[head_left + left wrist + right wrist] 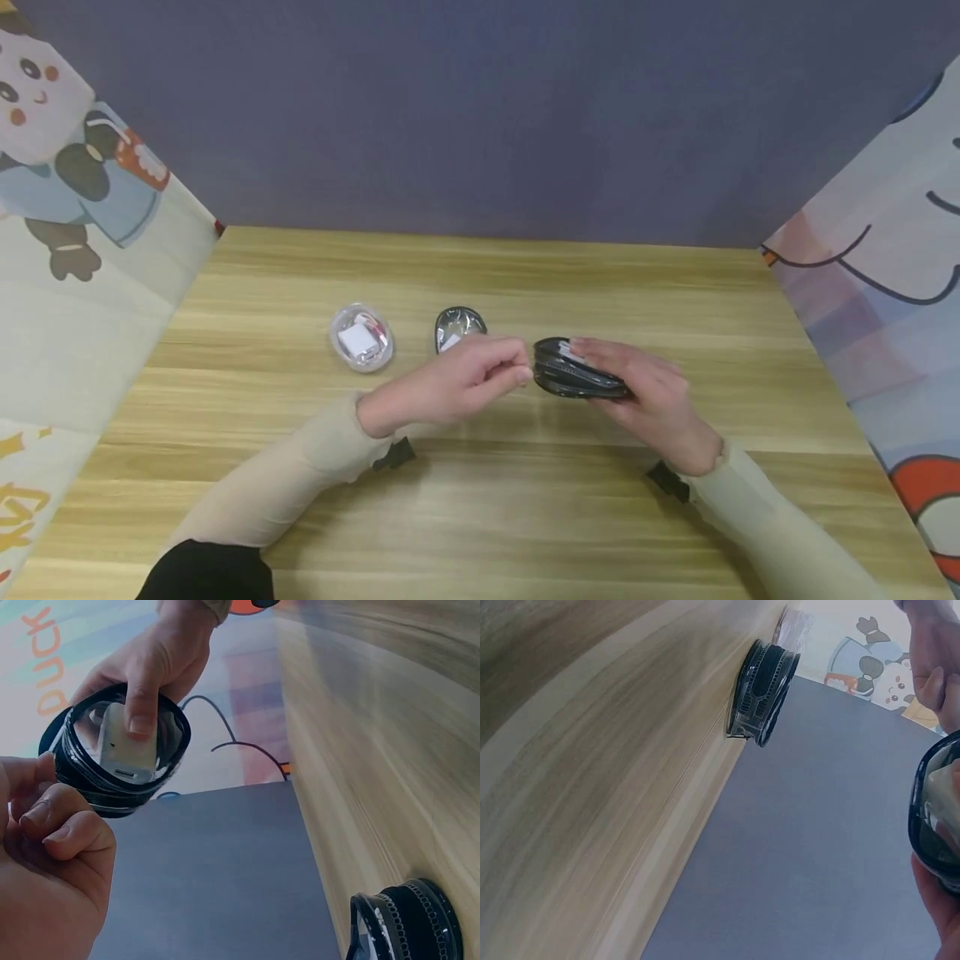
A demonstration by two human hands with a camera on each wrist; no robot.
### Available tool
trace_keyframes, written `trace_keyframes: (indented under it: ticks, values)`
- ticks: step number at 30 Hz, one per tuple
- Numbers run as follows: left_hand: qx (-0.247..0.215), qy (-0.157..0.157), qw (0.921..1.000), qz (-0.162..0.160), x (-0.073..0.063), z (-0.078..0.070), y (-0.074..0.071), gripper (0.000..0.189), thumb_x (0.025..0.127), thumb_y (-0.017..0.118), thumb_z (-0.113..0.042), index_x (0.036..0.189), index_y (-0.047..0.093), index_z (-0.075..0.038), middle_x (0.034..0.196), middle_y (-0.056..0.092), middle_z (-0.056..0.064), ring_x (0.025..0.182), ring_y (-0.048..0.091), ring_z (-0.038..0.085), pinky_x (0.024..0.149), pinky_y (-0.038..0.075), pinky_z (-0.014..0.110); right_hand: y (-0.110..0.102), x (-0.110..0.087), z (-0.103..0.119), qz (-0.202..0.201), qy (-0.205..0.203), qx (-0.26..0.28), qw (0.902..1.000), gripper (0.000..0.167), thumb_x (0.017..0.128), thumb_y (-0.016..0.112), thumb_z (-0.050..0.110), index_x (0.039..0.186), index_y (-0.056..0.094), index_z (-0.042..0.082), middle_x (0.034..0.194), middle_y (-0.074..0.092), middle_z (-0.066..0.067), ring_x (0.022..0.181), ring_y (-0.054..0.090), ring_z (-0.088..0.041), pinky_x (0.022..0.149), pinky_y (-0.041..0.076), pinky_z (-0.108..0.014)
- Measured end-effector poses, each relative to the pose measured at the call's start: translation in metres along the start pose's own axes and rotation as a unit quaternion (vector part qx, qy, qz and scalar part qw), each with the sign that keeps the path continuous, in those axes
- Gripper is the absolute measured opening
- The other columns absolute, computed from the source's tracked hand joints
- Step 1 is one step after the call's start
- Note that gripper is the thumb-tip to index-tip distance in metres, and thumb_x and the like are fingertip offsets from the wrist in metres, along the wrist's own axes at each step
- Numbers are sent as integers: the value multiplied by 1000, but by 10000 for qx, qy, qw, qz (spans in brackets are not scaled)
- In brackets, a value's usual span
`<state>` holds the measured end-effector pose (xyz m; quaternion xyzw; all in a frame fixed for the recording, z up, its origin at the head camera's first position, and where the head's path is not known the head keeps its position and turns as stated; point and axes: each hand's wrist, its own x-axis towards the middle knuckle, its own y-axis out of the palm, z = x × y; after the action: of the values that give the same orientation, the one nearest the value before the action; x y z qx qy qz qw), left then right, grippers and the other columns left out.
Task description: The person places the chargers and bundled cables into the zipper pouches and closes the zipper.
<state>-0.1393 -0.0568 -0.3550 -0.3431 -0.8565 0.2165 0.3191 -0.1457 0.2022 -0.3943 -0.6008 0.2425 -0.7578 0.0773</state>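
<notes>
My right hand holds a small black zippered pouch above the table, thumb pressed on its clear window in the left wrist view. Through that window shows a white block with a port slot, like a power adapter. At the pouch's left end is my left hand, fingers curled, thumb and forefinger pinching at the zip edge; the zipper pull itself is hidden between the fingertips. A second black pouch with a clear top stands on the table behind my left hand, partly covered by it in the head view.
Left of the second pouch, a clear-and-white pouch lies on the wooden table, with a white adapter and a cable visible inside. A grey-blue panel closes the far side, and printed cartoon panels stand left and right.
</notes>
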Motion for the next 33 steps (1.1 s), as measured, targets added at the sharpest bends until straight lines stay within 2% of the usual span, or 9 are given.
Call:
trace_keyframes:
  ticks: [13, 20, 24, 29, 33]
  values:
    - [363, -245, 9989, 137, 0, -1, 3, 16, 101, 55, -10, 85, 56, -10, 66, 44, -9, 57, 39, 3, 51, 39, 22, 4, -3, -1, 345, 68, -458, 9983, 34, 100, 61, 31, 104, 71, -1, 106, 74, -12, 88, 73, -31, 92, 54, -29]
    - [390, -215, 9990, -75, -1, -1, 4, 14, 101, 56, -10, 86, 57, -11, 66, 45, -9, 57, 39, 3, 50, 39, 22, 4, -1, 0, 347, 76, -546, 9979, 32, 101, 60, 29, 105, 70, -1, 107, 73, -13, 88, 73, -31, 87, 57, -33]
    - [428, -219, 9986, -201, -2, 1, 3, 12, 100, 58, -10, 88, 60, -11, 67, 46, -9, 56, 40, 3, 50, 39, 22, 2, -3, 2, 409, 245, -564, 9973, 34, 101, 59, 31, 106, 70, 0, 108, 73, -11, 89, 73, -31, 92, 54, -28]
    - [416, -216, 9986, -253, -4, 2, 1, 11, 98, 60, -10, 88, 62, -12, 64, 46, -11, 54, 39, 2, 49, 38, 22, 0, -7, 3, 380, 440, -330, 9978, 36, 99, 62, 33, 105, 69, -1, 109, 73, -12, 91, 72, -30, 95, 51, -24]
    - [239, -238, 9991, -256, -6, 1, 0, 11, 98, 61, -9, 87, 62, -12, 64, 46, -11, 54, 39, 2, 48, 38, 22, -1, -9, 5, 322, 796, 343, 9957, 39, 94, 69, 35, 106, 69, -3, 108, 73, -15, 99, 71, -22, 93, 53, -24]
